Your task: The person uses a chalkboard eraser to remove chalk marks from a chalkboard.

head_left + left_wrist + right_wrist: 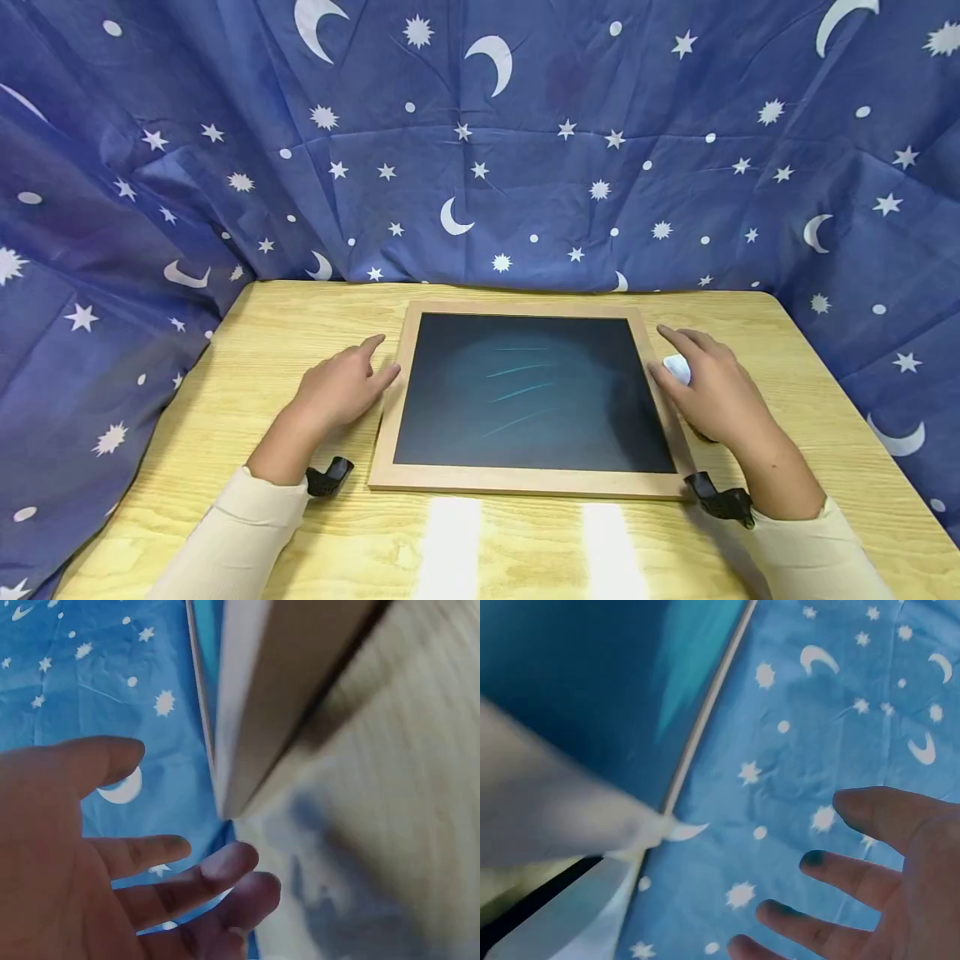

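Observation:
A small blackboard (525,400) in a light wooden frame (525,478) lies on the table, bearing several thin teal chalk lines (519,369). My left hand (341,387) hovers beside the frame's left side, fingers spread and holding nothing; the left wrist view shows the frame's corner (232,802) just past the fingers. At the right side of the board, my right hand (708,383) is raised with fingers apart. Blue-green dust colours its fingertips (814,859). A small whitish object (677,369), partly hidden, shows between that thumb and forefinger in the head view, outside their grasp.
The pale wooden table (300,321) extends around the board. A dark blue curtain (420,200) with moons and stars hangs behind it and along both sides. Two bright reflections lie across the table's front. Black wrist mounts (330,477) sit under both wrists.

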